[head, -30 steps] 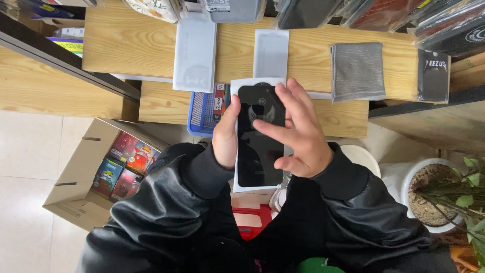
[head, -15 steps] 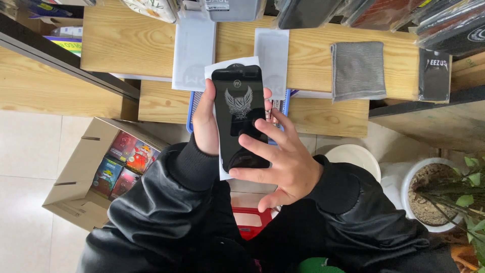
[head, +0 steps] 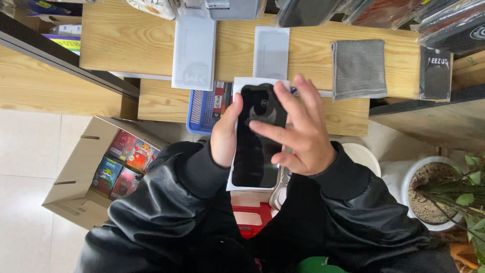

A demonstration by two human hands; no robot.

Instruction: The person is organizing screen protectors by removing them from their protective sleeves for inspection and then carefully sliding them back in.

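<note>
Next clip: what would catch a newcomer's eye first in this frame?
At centre, the left hand holds a glossy black rectangular phone-shaped panel on a white backing card, while the right hand spreads its fingers over its face. Behind them on the light wooden bench lie a grey folded cloth to the right and two pale translucent sleeves. An open cardboard box of colourful packets sits on the floor, lower left.

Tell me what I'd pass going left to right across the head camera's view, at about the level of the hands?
Open cardboard box with colourful packs → left hand gripping the edge of the dark phone-shaped panel on white backing → right hand spread over its front → white bowl-like rim → potted plant.
</note>
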